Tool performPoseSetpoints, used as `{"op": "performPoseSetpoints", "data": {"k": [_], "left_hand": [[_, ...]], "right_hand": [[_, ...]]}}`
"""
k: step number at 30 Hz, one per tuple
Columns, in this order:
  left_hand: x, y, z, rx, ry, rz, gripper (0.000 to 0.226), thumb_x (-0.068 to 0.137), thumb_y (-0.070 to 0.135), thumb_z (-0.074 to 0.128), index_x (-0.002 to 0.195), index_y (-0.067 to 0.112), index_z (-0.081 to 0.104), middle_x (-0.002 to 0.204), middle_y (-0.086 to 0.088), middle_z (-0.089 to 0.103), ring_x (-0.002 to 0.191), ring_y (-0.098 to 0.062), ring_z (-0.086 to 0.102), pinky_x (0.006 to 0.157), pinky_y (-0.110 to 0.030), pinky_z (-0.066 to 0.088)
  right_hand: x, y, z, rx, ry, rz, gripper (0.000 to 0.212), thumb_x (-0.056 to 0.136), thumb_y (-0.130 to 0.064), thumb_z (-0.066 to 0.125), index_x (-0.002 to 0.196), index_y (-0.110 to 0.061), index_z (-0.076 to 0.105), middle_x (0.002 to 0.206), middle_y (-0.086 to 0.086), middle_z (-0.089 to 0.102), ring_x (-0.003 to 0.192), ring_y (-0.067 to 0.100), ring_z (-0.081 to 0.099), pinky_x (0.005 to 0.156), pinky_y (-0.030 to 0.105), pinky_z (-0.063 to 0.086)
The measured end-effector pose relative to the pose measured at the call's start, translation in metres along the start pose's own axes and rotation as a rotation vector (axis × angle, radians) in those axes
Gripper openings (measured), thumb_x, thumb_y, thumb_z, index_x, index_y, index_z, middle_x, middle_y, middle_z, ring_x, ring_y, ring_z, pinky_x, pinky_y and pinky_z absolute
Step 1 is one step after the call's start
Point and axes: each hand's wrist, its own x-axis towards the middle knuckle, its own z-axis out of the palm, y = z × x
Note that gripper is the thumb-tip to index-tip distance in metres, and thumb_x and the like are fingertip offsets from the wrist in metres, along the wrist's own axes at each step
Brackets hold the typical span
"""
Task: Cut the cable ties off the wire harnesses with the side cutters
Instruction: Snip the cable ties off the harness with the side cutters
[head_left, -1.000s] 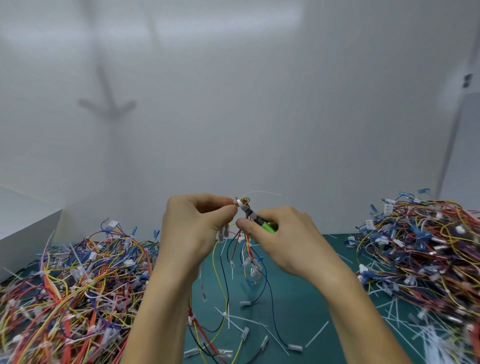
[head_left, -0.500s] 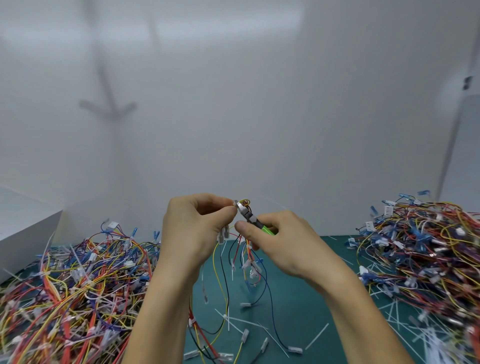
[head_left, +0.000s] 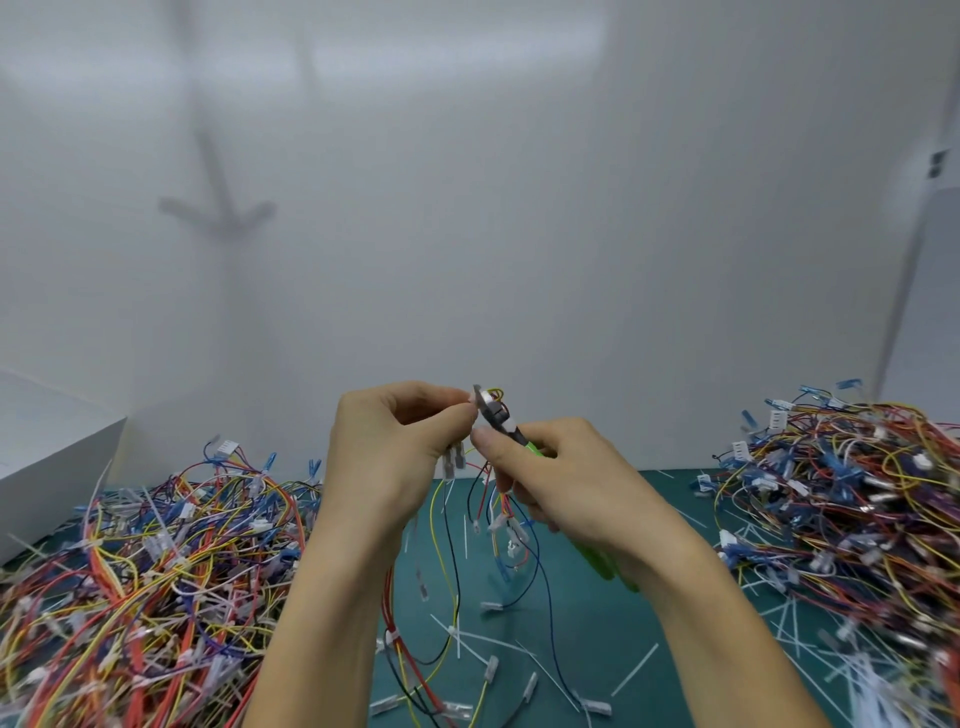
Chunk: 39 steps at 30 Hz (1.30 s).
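At the centre of the frame, the left hand (head_left: 395, 447) pinches one wire harness (head_left: 488, 514) by its upper end, so its coloured wires hang down toward the green worktop (head_left: 597, 623). The right hand (head_left: 566, 483) has its grip closed around the green handles of the side cutters (head_left: 498, 413), whose tip touches the harness top; a cable tie there cannot be made out. Cut white ties (head_left: 483, 642) lie scattered at the lower centre, so some work looks done. Large piles at the lower left (head_left: 145, 571) and right (head_left: 841, 504) probably separate finished from waiting, but which is which I cannot tell. No readable writing is visible.
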Motion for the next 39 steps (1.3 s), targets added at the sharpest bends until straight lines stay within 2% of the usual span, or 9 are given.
{"op": "performPoseSetpoints", "data": {"k": [7,13,16,20,22,26,30,33,39], "left_hand": [[0.0,0.004,0.002,-0.292,-0.017,-0.174,0.009,0.081,-0.001,0.072,0.086,0.005,0.075,0.08,-0.014,0.074,0.07,-0.016,0.07,0.067,-0.02,0.059],[0.002,0.008,0.004,-0.585,0.034,-0.294,0.029,0.081,-0.006,0.067,0.109,0.002,0.063,0.115,-0.02,0.064,0.071,-0.016,0.071,0.061,-0.021,0.059],[0.002,0.011,0.006,-0.757,-0.004,-0.351,0.029,0.081,-0.005,0.062,0.107,0.006,0.06,0.098,-0.015,0.066,0.066,-0.017,0.068,0.055,-0.028,0.058],[0.002,0.011,0.008,-0.855,-0.026,-0.377,0.024,0.09,-0.011,0.052,0.103,0.008,0.06,0.11,-0.016,0.054,0.088,-0.025,0.063,0.081,-0.034,0.052],[0.002,0.011,0.007,-0.85,-0.03,-0.353,0.027,0.088,-0.013,0.053,0.106,0.005,0.061,0.113,-0.014,0.054,0.094,-0.024,0.065,0.09,-0.032,0.055],[0.0,0.009,0.001,-0.65,-0.12,-0.268,0.027,0.082,-0.005,0.064,0.108,0.004,0.063,0.096,-0.011,0.066,0.082,-0.017,0.072,0.069,-0.024,0.06],[-0.004,0.01,0.0,-0.286,-0.201,-0.217,0.014,0.092,0.007,0.062,0.104,0.002,0.067,0.101,-0.017,0.073,0.079,-0.014,0.073,0.062,-0.02,0.056],[-0.007,0.011,0.003,-0.153,-0.265,-0.203,0.021,0.097,0.017,0.058,0.099,0.002,0.072,0.084,-0.008,0.076,0.069,-0.01,0.071,0.058,-0.018,0.054],[-0.005,0.011,0.005,-0.442,-0.258,-0.318,0.018,0.092,0.014,0.061,0.088,0.009,0.077,0.094,-0.007,0.076,0.082,-0.014,0.071,0.068,-0.029,0.061]], "right_hand": [[-0.001,-0.007,-0.002,0.351,0.037,-0.034,0.028,0.091,-0.033,0.068,0.073,-0.012,0.069,0.059,0.003,0.053,0.053,0.016,0.047,0.048,0.021,0.044],[-0.008,-0.012,-0.002,0.24,-0.129,-0.065,0.028,0.086,-0.03,0.074,0.082,-0.003,0.069,0.059,0.001,0.056,0.055,0.013,0.051,0.052,0.02,0.045],[-0.01,-0.016,0.006,0.198,-0.135,-0.085,0.022,0.084,-0.029,0.077,0.07,-0.016,0.068,0.054,-0.005,0.054,0.051,0.008,0.049,0.051,0.019,0.043],[-0.01,-0.016,0.012,0.14,-0.086,-0.109,0.025,0.084,-0.027,0.077,0.067,-0.013,0.064,0.054,-0.005,0.053,0.053,0.012,0.047,0.058,0.03,0.04],[-0.009,-0.017,0.011,0.118,-0.032,-0.13,0.027,0.085,-0.026,0.074,0.064,-0.017,0.062,0.052,-0.005,0.052,0.052,0.012,0.047,0.058,0.031,0.04],[-0.006,-0.016,0.006,0.18,0.091,-0.172,0.024,0.089,-0.026,0.07,0.071,-0.012,0.063,0.054,-0.003,0.053,0.054,0.013,0.048,0.056,0.031,0.043],[-0.003,-0.012,0.003,0.154,0.13,-0.181,0.023,0.091,-0.028,0.068,0.069,-0.023,0.064,0.053,-0.008,0.053,0.056,0.01,0.048,0.062,0.034,0.042],[-0.001,-0.01,0.003,0.153,0.126,-0.192,0.028,0.093,-0.024,0.067,0.066,-0.027,0.063,0.051,-0.014,0.055,0.053,0.002,0.049,0.062,0.027,0.041],[-0.001,-0.008,-0.002,0.107,0.096,-0.21,0.026,0.094,-0.034,0.065,0.071,-0.021,0.063,0.056,-0.01,0.056,0.056,0.006,0.051,0.063,0.031,0.043]]}}
